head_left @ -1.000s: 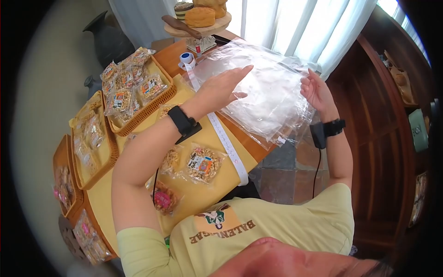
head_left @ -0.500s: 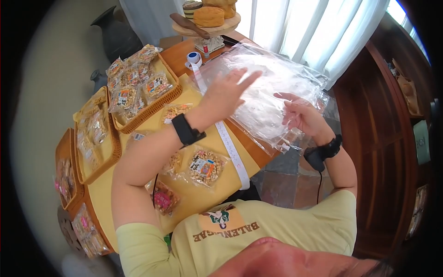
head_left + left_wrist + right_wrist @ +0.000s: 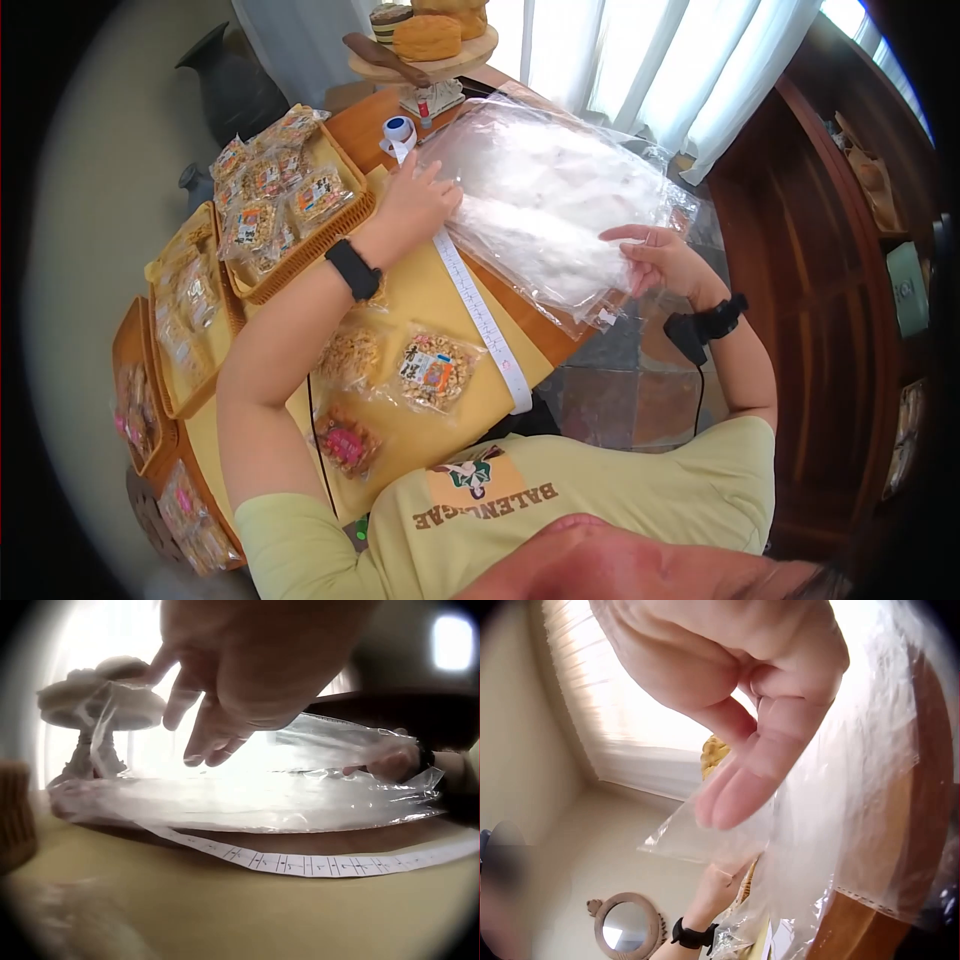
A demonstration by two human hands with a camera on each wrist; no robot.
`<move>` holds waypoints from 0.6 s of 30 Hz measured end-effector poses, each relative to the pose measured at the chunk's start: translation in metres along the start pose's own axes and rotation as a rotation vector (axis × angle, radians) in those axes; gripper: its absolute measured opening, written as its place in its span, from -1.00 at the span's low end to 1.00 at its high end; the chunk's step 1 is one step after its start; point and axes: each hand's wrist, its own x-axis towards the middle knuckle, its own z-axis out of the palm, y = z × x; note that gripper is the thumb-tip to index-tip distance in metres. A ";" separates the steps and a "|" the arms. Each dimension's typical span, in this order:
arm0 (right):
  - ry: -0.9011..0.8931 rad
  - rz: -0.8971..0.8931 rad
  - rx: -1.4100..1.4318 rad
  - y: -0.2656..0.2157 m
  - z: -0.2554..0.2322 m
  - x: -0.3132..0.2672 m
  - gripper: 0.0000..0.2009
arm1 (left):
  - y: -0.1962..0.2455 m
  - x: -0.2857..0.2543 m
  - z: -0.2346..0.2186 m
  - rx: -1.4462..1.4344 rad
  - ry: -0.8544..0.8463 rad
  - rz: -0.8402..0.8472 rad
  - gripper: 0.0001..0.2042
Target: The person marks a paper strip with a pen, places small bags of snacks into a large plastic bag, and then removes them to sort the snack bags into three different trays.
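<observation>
A stack of clear plastic bags lies across the table's far right part. My right hand pinches a bag's film at the near right side; in the right wrist view, thumb and fingers of that hand meet on the film. My left hand is at the stack's left edge, by a white measuring tape. Its fingers are spread and slightly bent in the left wrist view, where the hand is above the bags; whether it touches them I cannot tell.
Baskets of packaged snacks stand at the left. Several snack packs, one with a white label, lie on the yellow sheet. A tape roll and a cake stand are at the back; wooden shelving rises at the right.
My left hand has moved left and back from above the bags to their left edge. My right hand has come lower and inward and now pinches film.
</observation>
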 end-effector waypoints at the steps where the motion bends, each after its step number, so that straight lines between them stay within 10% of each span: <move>1: 0.003 0.056 -0.067 -0.005 0.005 -0.005 -0.70 | 0.001 -0.002 0.004 -0.065 -0.071 0.004 -0.83; 18: 0.484 -0.064 -0.314 -0.018 -0.070 0.016 -0.72 | 0.017 0.045 -0.040 -0.476 -0.774 -0.076 -0.34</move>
